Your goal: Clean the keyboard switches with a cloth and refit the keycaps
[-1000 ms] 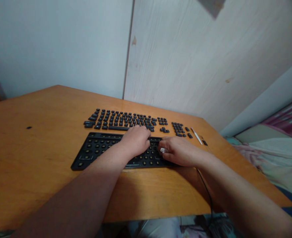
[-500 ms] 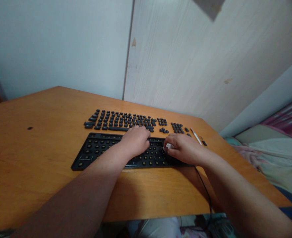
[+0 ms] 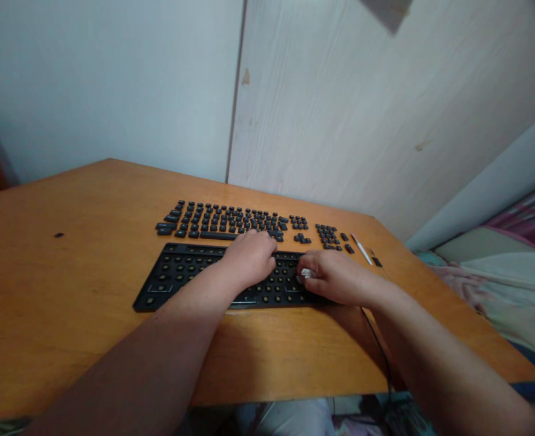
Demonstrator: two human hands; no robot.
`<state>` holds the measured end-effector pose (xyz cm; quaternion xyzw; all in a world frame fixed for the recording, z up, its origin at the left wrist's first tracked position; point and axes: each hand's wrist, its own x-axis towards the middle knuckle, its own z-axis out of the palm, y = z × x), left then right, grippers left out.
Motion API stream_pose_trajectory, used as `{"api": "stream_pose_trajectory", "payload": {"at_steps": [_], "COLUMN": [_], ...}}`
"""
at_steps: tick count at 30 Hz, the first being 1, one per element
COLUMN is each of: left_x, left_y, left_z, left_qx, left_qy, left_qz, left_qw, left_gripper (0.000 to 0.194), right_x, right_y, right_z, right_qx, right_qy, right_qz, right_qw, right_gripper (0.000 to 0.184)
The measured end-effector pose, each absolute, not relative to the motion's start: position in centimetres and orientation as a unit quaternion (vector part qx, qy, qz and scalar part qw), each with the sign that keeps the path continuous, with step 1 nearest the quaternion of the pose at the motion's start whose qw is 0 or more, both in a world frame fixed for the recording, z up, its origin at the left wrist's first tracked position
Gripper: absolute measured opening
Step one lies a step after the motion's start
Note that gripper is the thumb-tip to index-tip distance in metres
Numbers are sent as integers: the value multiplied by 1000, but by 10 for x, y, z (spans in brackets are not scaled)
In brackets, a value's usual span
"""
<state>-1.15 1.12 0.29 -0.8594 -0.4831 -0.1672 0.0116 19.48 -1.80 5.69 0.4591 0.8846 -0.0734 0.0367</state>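
A black keyboard base with its keycaps off lies on the wooden table, its small switch stems showing in rows. My left hand reaches over the middle of it, fingers bent at the far edge and thumb on the near side, gripping it. In my right hand, a crumpled white wad, like tissue, is pinched against the right part of the base. The fingertips of both hands are partly hidden. Behind the base, the loose black keycaps are laid out in keyboard order.
On the right of the table are a white pen-like stick and a small dark piece. A single dark bit lies far left. The cable runs over the front edge. A wall stands behind.
My right hand has shifted slightly with the white wad over the base, uncovering more of the keycaps behind it. My left hand stays in place; the view has moved a little.
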Motion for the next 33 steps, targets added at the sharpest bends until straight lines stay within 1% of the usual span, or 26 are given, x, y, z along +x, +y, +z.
{"api": "stream_pose_trajectory", "payload": {"at_steps": [4,9,11,14,16,18,20,24,29,33], "left_x": [-11,-11,-11,-11,-11,-11,-12,-12,-11,-11], "left_y": [10,10,10,11,10,9,7,1,-9,-18], "left_z": [5,5,4,3,4,5,7,12,22,32], "left_qx": [-857,-856,-857,-859,-860,-861,-863,-864,-851,-850], "left_qy": [-488,-492,-488,-484,-484,-484,-481,-476,-492,-497], "left_qz": [-165,-159,-162,-164,-161,-155,-151,-158,-183,-169], "left_qw": [2,5,9,19,22,23,24,32,17,-29], "left_gripper": [24,23,23,24,24,24,24,22,20,19], "right_x": [191,188,192,205,215,224,232,241,244,240], "right_y": [-18,-17,-15,-12,-12,-14,-17,-25,-33,-41], "right_z": [54,50,51,53,54,55,57,61,59,53], "right_qx": [446,450,460,462,454,448,444,421,404,390], "right_qy": [891,889,884,878,871,861,853,854,877,896], "right_qz": [-83,-83,-87,-120,-170,-221,-262,-305,-261,-215], "right_qw": [-6,17,12,-36,-77,-99,-88,-27,-3,12], "right_gripper": [9,8,8,8,11,15,20,31,43,47]}}
